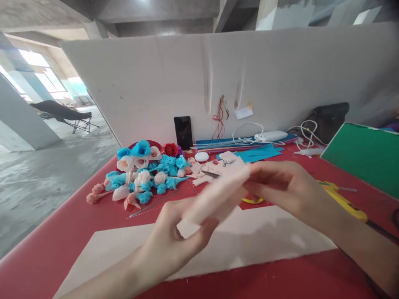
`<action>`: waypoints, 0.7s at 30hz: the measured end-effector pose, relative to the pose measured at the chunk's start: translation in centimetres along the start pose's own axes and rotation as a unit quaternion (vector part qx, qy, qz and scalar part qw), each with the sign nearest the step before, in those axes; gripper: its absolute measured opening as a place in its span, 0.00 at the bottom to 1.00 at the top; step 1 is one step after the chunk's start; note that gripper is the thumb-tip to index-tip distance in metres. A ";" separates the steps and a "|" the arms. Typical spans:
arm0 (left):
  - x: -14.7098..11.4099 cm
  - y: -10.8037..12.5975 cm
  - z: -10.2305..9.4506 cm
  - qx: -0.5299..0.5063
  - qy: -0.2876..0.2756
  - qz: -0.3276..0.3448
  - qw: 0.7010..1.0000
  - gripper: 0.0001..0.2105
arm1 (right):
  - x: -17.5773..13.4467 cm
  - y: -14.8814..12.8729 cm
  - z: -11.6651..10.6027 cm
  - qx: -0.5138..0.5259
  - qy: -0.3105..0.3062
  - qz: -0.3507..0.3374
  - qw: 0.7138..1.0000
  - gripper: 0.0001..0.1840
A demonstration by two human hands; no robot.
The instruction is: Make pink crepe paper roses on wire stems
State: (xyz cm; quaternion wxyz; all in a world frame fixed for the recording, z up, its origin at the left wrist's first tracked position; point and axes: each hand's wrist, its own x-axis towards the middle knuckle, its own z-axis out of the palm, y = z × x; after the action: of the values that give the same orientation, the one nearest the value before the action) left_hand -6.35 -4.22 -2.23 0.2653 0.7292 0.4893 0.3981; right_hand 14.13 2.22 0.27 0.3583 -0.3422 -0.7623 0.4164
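Note:
Between my two hands is a folded piece of pale pink crepe paper (218,193), tilted up to the right and blurred by motion. My left hand (183,236) pinches its lower left end, thumb in front. At the upper right end, my right hand (277,182) grips it with bent fingers. Beneath them a long pale pink paper sheet (131,241) lies flat on the red table. Scissors with yellow handles (253,201) lie behind the held paper, partly hidden, their dark blades among pale paper scraps (202,176).
Blue, white and pink paper flowers (149,172) are heaped at the left. A phone (183,132) leans on the back panel. A yellow glue gun (346,201) and a green board (364,153) are on the right. White cables (308,128) and blue paper (262,153) lie behind.

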 end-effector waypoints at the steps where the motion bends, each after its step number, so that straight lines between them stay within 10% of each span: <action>1: -0.1 -0.2 0.0 -0.001 -0.006 0.042 0.999 0.14 | 0.0 0.0 -0.1 0.019 -0.005 -0.010 1.000 0.04; 4: -0.1 -1.2 0.1 -0.041 -0.013 0.076 0.996 0.30 | 0.1 0.0 -0.4 0.070 -0.020 -0.036 0.997 0.06; 7: 0.2 -1.9 0.4 -0.238 -0.027 -0.047 0.970 0.31 | 0.1 0.1 -0.8 0.094 -0.044 -0.063 0.993 0.07; 13: 0.4 -1.0 0.1 -0.578 -0.141 -0.237 0.768 0.15 | 0.6 1.2 -0.6 0.131 -0.128 -0.080 0.980 0.10; 18: 0.1 -0.1 0.3 -0.376 -0.145 -0.295 0.866 0.11 | 0.6 0.7 -0.2 0.041 -0.140 -0.076 0.986 0.11; 21: 0.2 -0.1 0.9 -0.364 -0.180 -0.280 0.870 0.17 | -0.8 -0.5 -0.7 -0.075 -0.055 -0.073 0.993 0.08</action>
State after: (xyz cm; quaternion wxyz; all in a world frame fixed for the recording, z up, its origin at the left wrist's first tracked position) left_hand -5.64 -3.96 -2.73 0.6962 0.4720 0.4372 0.3184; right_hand 15.05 1.60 0.77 0.3187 -0.2886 -0.8325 0.3493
